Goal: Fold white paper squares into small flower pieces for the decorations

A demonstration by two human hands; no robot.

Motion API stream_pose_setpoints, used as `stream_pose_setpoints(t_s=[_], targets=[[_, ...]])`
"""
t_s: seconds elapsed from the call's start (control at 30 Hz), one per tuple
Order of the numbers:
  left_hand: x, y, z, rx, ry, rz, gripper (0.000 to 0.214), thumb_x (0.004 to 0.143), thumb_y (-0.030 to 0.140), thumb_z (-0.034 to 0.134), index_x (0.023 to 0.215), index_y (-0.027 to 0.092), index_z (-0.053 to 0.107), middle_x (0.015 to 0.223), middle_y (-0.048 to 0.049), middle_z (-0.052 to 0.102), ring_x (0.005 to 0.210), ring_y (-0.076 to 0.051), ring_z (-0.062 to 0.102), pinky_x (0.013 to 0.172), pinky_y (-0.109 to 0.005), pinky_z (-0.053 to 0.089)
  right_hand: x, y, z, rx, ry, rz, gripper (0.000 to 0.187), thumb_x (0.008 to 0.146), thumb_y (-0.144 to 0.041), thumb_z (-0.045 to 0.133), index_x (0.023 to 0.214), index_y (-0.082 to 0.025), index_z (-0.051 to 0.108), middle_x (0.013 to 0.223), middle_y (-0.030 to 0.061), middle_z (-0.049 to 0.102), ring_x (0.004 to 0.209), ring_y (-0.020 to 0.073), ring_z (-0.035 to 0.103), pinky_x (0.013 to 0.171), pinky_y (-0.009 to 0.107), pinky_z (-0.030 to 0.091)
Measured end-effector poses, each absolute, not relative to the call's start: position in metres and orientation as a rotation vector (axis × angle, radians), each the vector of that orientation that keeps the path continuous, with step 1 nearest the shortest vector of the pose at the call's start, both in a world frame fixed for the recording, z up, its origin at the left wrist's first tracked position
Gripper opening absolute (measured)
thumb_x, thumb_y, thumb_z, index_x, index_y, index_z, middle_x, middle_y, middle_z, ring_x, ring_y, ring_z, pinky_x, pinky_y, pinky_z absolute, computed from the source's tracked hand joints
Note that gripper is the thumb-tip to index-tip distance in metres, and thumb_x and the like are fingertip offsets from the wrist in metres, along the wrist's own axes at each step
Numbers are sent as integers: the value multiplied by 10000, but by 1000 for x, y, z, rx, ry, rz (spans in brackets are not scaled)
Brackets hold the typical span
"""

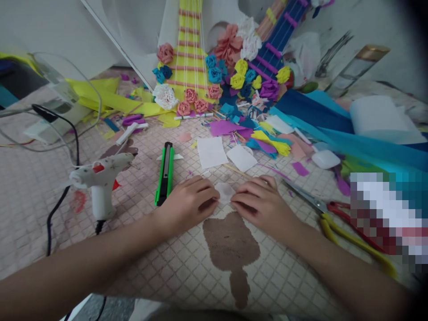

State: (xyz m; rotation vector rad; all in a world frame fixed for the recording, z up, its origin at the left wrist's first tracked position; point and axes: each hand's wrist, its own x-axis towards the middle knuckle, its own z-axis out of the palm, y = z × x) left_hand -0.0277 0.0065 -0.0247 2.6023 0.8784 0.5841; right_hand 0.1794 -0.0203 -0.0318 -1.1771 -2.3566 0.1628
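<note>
My left hand (189, 201) and my right hand (262, 203) rest on the patterned floor mat (150, 267), fingers curled toward each other. Between their fingertips lies a small white paper piece (224, 191), pinched from both sides. A green utility knife (165, 173) lies just left of my left hand. Scissors with red and yellow handles (329, 211) lie right of my right hand. Two white paper squares (211, 151) lie just beyond the hands.
A white hot glue gun (100, 180) with a black cord stands at the left. Paper-flower-covered guitar shapes (190, 58) lean at the back, amid coloured paper scraps (264, 138). Blue paper sheets (334, 120) spread at the right. A brown stain (230, 243) marks the mat.
</note>
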Motion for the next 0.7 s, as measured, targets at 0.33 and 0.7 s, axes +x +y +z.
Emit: stream_pose_setpoints(t_s=[0.33, 0.7], targets=[[-27, 6, -24, 2568, 888, 563, 120, 824, 168, 474, 805, 164, 593, 820, -52, 578, 810, -166, 511, 746, -317, 431, 175, -23, -31, -1287, -2260, 280, 116, 789, -246, 568, 697, -214, 631, 720, -3, 594, 760, 151, 509, 768, 352, 280], [-25, 6, -24, 2474, 961, 592, 92, 808, 178, 500, 777, 158, 584, 771, -38, 562, 771, -157, 497, 729, -311, 420, 170, -24, -30, -1362, -2167, 326, 119, 754, -237, 596, 640, -201, 598, 659, -12, 586, 731, 150, 520, 749, 347, 281]])
